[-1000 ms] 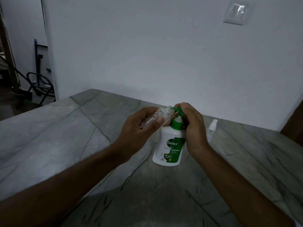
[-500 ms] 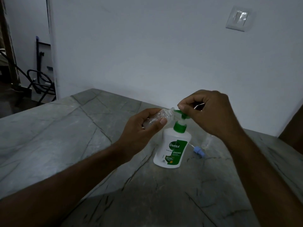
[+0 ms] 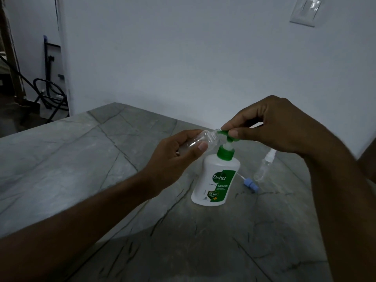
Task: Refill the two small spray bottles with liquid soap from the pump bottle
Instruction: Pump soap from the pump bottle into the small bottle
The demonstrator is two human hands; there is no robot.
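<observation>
Since a second ago your right hand (image 3: 274, 127) has lifted off the pump bottle (image 3: 216, 180), now pinching its green nozzle (image 3: 227, 133); your left hand (image 3: 173, 159) grips the open spray bottle (image 3: 195, 140), tilted, mouth at the spout. Apparently no soap inside yet. Second bottle (image 3: 264, 167) stands capped beside the blue sprayer (image 3: 251, 185), both clear of your hands.

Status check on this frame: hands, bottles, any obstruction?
Left hand grips open spray bottle, mouth at pump nozzle. Right hand pinches green pump head of pump bottle. Second spray bottle waits, capped. Nothing in the way.
</observation>
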